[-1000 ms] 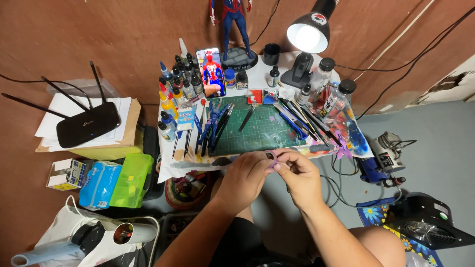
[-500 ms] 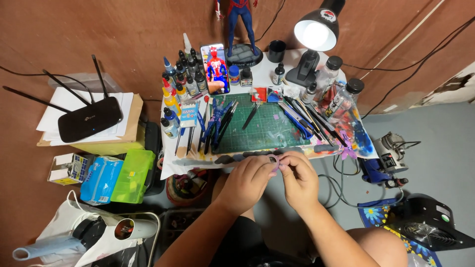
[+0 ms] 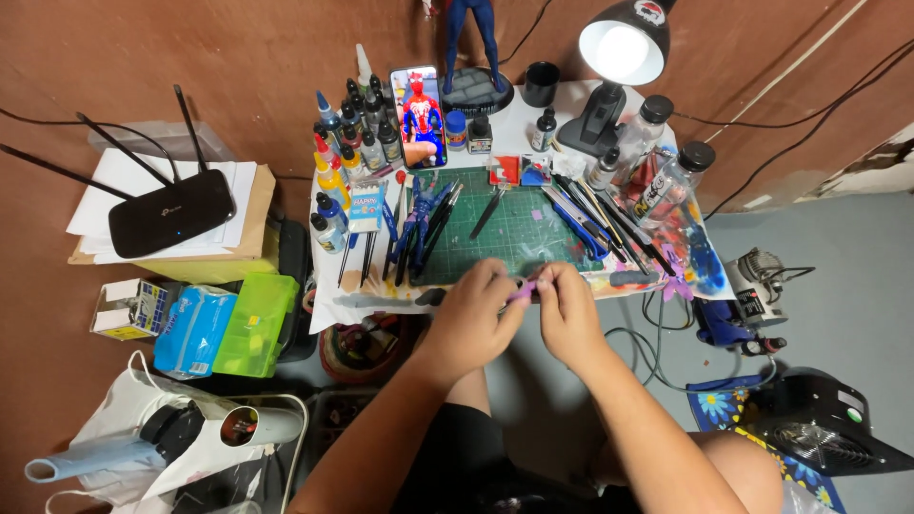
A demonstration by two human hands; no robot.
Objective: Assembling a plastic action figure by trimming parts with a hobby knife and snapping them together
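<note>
My left hand (image 3: 473,322) and my right hand (image 3: 569,319) meet at the front edge of a small low table (image 3: 328,303). Between their fingertips they pinch a small purple piece (image 3: 522,289); its shape is mostly hidden by the fingers. Just beyond the hands lies a green cutting mat (image 3: 509,233) with brushes and thin tools (image 3: 419,224) laid along both its sides. A phone (image 3: 419,116) stands upright at the back, showing a red and blue figure.
Paint bottles (image 3: 347,133) crowd the table's back left. A lit desk lamp (image 3: 619,52) and two clear bottles (image 3: 666,171) stand at the back right. A black router (image 3: 171,211) sits on papers to the left, above a green box (image 3: 255,324). Cables and a small compressor (image 3: 757,286) lie right.
Both hands have stayed together on the purple piece, shifting slightly forward toward the mat's front edge. The view has tilted a little; nothing on the table has moved.
</note>
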